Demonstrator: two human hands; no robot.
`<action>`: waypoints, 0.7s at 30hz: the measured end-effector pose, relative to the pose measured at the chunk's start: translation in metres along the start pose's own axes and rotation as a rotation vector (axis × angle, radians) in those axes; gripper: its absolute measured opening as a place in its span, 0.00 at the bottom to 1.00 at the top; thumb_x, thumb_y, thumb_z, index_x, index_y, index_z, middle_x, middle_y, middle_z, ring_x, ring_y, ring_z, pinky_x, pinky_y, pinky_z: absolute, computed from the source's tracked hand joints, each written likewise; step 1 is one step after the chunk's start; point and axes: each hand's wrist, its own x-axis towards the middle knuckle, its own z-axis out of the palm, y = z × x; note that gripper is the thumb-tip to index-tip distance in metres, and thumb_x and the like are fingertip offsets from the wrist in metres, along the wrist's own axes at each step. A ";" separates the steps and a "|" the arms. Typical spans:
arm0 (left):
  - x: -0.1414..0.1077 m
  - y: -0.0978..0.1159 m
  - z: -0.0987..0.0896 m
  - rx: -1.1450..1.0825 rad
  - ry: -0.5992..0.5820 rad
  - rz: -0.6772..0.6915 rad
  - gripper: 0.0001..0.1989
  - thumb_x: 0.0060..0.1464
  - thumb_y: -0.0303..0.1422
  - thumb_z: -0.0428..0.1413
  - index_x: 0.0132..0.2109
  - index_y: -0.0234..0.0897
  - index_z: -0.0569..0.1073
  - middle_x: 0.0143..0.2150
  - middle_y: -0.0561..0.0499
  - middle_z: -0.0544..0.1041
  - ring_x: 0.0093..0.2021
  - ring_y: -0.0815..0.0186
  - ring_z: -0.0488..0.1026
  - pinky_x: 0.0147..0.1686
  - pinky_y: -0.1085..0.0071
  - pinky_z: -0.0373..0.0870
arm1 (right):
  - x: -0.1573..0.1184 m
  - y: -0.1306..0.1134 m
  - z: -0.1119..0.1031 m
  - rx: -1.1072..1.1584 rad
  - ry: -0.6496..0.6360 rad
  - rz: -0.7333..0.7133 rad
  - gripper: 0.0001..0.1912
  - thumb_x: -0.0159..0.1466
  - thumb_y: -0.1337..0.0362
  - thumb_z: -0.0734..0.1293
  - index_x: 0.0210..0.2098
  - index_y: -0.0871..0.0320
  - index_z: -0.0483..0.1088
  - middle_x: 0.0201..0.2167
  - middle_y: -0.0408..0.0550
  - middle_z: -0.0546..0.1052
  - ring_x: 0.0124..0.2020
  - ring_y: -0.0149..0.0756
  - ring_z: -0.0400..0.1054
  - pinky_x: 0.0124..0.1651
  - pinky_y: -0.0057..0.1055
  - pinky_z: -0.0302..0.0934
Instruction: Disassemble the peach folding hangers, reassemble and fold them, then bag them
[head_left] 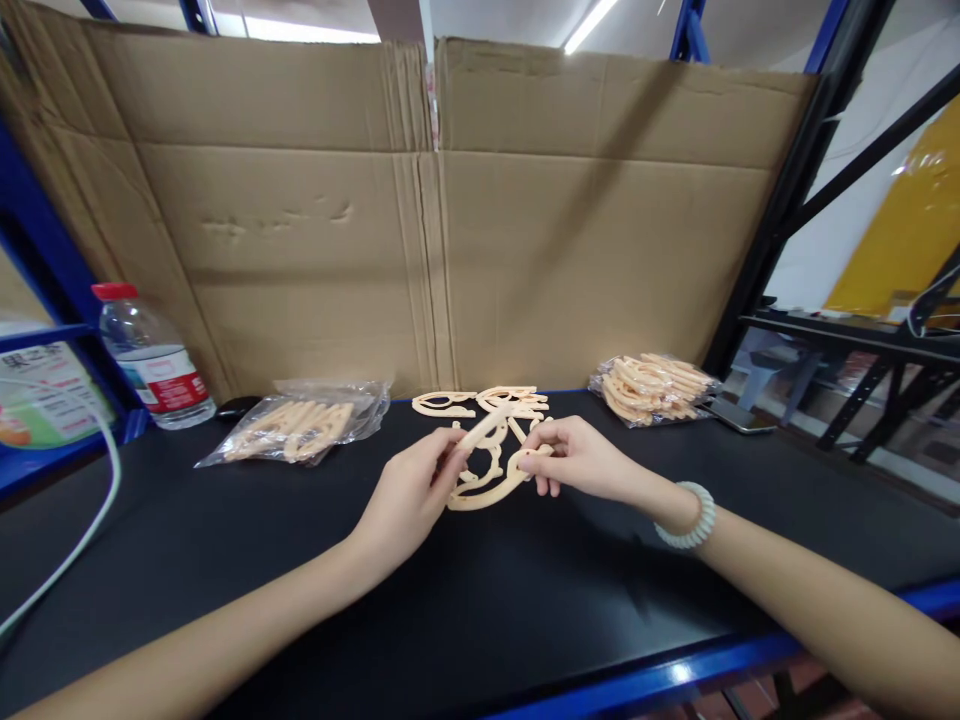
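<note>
In the middle of the head view, both of my hands hold cream plastic pieces that look like parts of a folding clothes hanger. My left hand (412, 485) is closed, thumb and fingers pinching a straight arm (486, 430) that slants up to the right. My right hand (574, 458) pinches the right end of a curved arm (491, 496), whose left end reaches my left fingers. Whether the two arms are joined is hidden by the fingers. Just behind lie loose cream hanger pieces (442, 402) on the black table (480, 610), partly covered by the held ones.
A clear bag of cream pieces (300, 425) lies left, another bag (656, 388) right. A water bottle (157, 365) with a red cap stands at the far left, near a white cable (112, 480). Cardboard (300, 230) walls off the back. A phone-like flat object (739, 415) lies right.
</note>
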 end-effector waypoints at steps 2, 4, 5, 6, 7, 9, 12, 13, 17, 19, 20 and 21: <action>0.003 0.000 -0.001 -0.089 0.029 -0.053 0.10 0.63 0.37 0.46 0.43 0.38 0.69 0.32 0.53 0.73 0.30 0.67 0.70 0.28 0.72 0.68 | 0.002 0.001 -0.003 -0.009 0.024 -0.003 0.12 0.59 0.57 0.68 0.29 0.62 0.69 0.21 0.44 0.73 0.21 0.28 0.68 0.22 0.23 0.62; 0.005 -0.002 -0.002 -0.152 0.072 -0.088 0.10 0.62 0.38 0.47 0.41 0.37 0.68 0.31 0.53 0.71 0.32 0.66 0.71 0.30 0.71 0.70 | 0.004 0.003 -0.006 -0.027 0.053 0.002 0.12 0.59 0.57 0.67 0.29 0.62 0.69 0.21 0.45 0.73 0.21 0.27 0.67 0.22 0.23 0.62; 0.006 -0.003 -0.002 -0.178 0.085 -0.107 0.10 0.62 0.38 0.47 0.40 0.37 0.67 0.31 0.53 0.71 0.32 0.65 0.72 0.31 0.70 0.71 | 0.005 0.004 -0.007 -0.035 0.072 0.006 0.12 0.59 0.57 0.67 0.28 0.62 0.68 0.21 0.45 0.73 0.20 0.27 0.66 0.22 0.23 0.61; 0.007 -0.004 -0.002 -0.207 0.091 -0.129 0.10 0.61 0.39 0.47 0.39 0.37 0.67 0.31 0.53 0.70 0.32 0.65 0.72 0.31 0.70 0.71 | 0.006 0.005 -0.008 -0.042 0.095 0.009 0.12 0.59 0.58 0.67 0.28 0.62 0.68 0.21 0.45 0.73 0.20 0.26 0.65 0.22 0.23 0.61; 0.007 -0.004 -0.003 -0.240 0.089 -0.154 0.10 0.61 0.39 0.48 0.39 0.37 0.66 0.32 0.53 0.70 0.31 0.66 0.72 0.31 0.70 0.71 | 0.006 0.006 -0.008 -0.045 0.122 0.011 0.12 0.59 0.57 0.67 0.28 0.62 0.68 0.21 0.44 0.72 0.19 0.26 0.64 0.22 0.24 0.61; 0.008 -0.006 -0.003 -0.310 0.080 -0.193 0.11 0.61 0.40 0.48 0.38 0.37 0.65 0.33 0.53 0.70 0.29 0.67 0.71 0.29 0.70 0.71 | 0.008 0.008 -0.008 -0.015 0.167 0.014 0.13 0.58 0.57 0.68 0.27 0.61 0.67 0.20 0.43 0.70 0.18 0.25 0.63 0.22 0.24 0.60; 0.007 -0.007 -0.004 -0.350 0.092 -0.203 0.11 0.60 0.41 0.48 0.38 0.37 0.65 0.32 0.54 0.68 0.28 0.68 0.70 0.28 0.71 0.69 | 0.009 0.011 -0.008 0.141 0.202 -0.006 0.14 0.57 0.56 0.68 0.28 0.61 0.66 0.24 0.43 0.71 0.20 0.25 0.63 0.24 0.24 0.59; 0.007 -0.006 -0.004 -0.343 0.098 -0.202 0.11 0.60 0.41 0.48 0.37 0.37 0.65 0.31 0.55 0.68 0.28 0.68 0.69 0.28 0.72 0.69 | 0.010 0.012 -0.009 0.201 0.221 -0.025 0.14 0.57 0.55 0.68 0.28 0.61 0.65 0.25 0.43 0.71 0.22 0.24 0.62 0.24 0.24 0.59; 0.006 0.000 -0.005 -0.367 0.083 -0.229 0.11 0.59 0.41 0.49 0.38 0.37 0.66 0.28 0.56 0.66 0.27 0.68 0.66 0.28 0.73 0.65 | 0.010 0.013 -0.016 0.364 0.280 -0.081 0.15 0.56 0.56 0.71 0.28 0.60 0.65 0.23 0.40 0.69 0.22 0.24 0.62 0.25 0.23 0.59; 0.005 0.006 -0.005 -0.405 0.040 -0.229 0.12 0.59 0.41 0.49 0.38 0.36 0.66 0.29 0.55 0.66 0.29 0.68 0.66 0.29 0.73 0.64 | 0.010 0.013 -0.016 0.436 0.243 -0.056 0.16 0.54 0.58 0.73 0.29 0.60 0.64 0.23 0.41 0.71 0.24 0.25 0.66 0.27 0.23 0.62; 0.004 0.008 -0.005 -0.412 0.005 -0.216 0.12 0.59 0.42 0.50 0.39 0.36 0.67 0.30 0.55 0.66 0.30 0.68 0.66 0.29 0.73 0.63 | 0.010 0.013 -0.015 0.469 0.222 -0.038 0.17 0.53 0.59 0.74 0.30 0.60 0.64 0.25 0.42 0.72 0.25 0.26 0.69 0.29 0.24 0.64; 0.003 0.010 -0.004 -0.413 -0.040 -0.198 0.12 0.60 0.42 0.50 0.39 0.36 0.67 0.32 0.54 0.67 0.31 0.68 0.65 0.29 0.73 0.63 | 0.010 0.013 -0.013 0.500 0.205 -0.022 0.18 0.51 0.60 0.75 0.30 0.60 0.64 0.26 0.42 0.73 0.26 0.27 0.71 0.30 0.25 0.66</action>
